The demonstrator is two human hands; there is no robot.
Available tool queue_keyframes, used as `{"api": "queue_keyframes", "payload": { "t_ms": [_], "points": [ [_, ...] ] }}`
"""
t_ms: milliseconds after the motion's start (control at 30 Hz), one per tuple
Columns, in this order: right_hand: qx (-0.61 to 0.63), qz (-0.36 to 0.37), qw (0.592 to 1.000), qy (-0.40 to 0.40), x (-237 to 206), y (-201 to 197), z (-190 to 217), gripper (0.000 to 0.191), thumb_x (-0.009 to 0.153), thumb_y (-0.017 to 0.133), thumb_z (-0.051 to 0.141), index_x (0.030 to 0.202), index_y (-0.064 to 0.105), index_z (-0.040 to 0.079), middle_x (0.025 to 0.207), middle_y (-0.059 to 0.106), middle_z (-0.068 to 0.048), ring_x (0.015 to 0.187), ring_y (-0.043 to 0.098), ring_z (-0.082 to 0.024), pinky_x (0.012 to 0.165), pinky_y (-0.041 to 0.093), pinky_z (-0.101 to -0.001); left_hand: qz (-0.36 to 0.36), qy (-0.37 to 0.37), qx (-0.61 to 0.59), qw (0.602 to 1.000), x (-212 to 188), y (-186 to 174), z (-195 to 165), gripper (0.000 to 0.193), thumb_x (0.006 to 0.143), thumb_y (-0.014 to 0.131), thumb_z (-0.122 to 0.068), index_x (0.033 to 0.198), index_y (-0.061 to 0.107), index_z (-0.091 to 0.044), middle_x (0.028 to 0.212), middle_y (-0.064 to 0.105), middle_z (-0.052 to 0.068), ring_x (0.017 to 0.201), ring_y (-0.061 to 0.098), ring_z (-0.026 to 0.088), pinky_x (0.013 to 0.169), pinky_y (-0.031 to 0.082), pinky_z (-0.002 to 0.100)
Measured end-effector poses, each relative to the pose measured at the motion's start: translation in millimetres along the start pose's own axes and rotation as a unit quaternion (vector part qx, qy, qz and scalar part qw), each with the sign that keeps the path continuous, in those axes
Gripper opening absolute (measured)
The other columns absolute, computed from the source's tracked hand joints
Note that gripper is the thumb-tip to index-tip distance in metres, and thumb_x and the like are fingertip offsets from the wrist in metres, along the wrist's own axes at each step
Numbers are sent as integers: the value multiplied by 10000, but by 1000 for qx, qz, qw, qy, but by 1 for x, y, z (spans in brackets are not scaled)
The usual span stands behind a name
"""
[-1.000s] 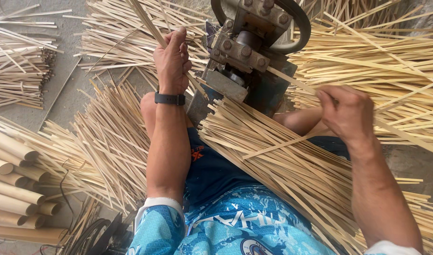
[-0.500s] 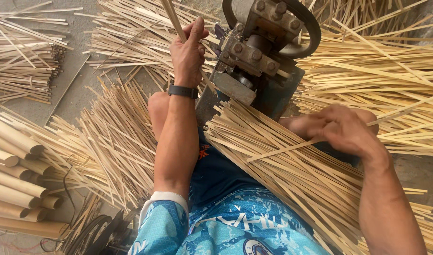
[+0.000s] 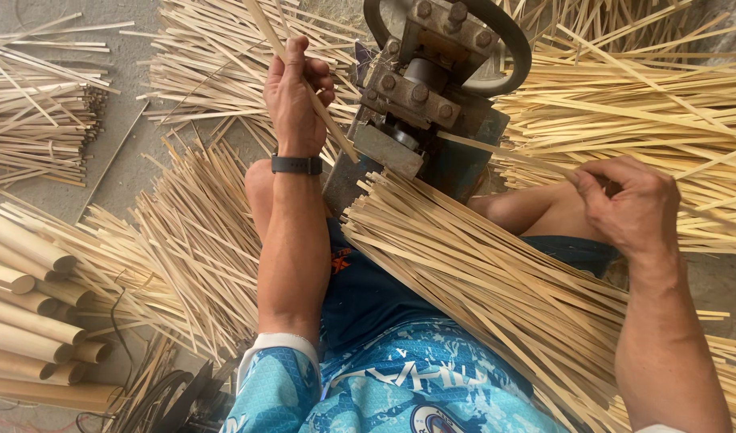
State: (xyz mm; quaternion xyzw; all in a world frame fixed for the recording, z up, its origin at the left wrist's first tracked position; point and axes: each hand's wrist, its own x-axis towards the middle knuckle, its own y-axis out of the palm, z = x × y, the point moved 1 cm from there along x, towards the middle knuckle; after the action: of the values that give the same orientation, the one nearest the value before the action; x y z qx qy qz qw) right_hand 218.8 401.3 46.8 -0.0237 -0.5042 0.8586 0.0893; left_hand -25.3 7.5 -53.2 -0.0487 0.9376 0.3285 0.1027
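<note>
My left hand point(image 3: 297, 95) grips a thin bamboo strip point(image 3: 265, 24) that slants from the top of the view down toward the metal splitting machine point(image 3: 432, 104). A dark band sits on that wrist. My right hand point(image 3: 628, 204) pinches another thin bamboo strip point(image 3: 504, 152) that comes out of the machine's right side. Across my lap lies a thick bundle of bamboo strips point(image 3: 480, 281), its end resting against the machine.
Heaps of split bamboo strips point(image 3: 191, 232) cover the floor on the left, at the top and on the right point(image 3: 665, 104). Round bamboo tubes point(image 3: 23, 313) are stacked at the lower left. A separate strip bundle point(image 3: 31, 120) lies at the far left.
My left hand has stayed up by the machine with its strip. My right hand has drawn out to the right, pulling a strip away from the machine.
</note>
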Motion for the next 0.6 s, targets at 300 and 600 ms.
{"api": "queue_keyframes", "payload": {
  "t_ms": [300, 600],
  "points": [
    [-88, -97, 989, -73, 3, 7, 23, 122, 999, 901, 188, 985, 818, 98, 866, 728, -45, 770, 698, -164, 678, 541, -280, -14, 17, 17, 1000, 0, -2, -7, 226, 998, 741, -283, 976, 621, -91, 689, 632, 23, 468, 488, 49, 358, 339, 206],
    [-54, -54, 996, -45, 24, 31, 58, 149, 1019, 848, 263, 1082, 818, 131, 948, 757, -72, 801, 712, -198, 691, 545, -317, -30, 15, 125, 992, -5, 2, 5, 402, 913, 800, -356, 1110, 698, -20, 825, 700, 30, 526, 524, 26, 396, 402, 181]
  ]
}}
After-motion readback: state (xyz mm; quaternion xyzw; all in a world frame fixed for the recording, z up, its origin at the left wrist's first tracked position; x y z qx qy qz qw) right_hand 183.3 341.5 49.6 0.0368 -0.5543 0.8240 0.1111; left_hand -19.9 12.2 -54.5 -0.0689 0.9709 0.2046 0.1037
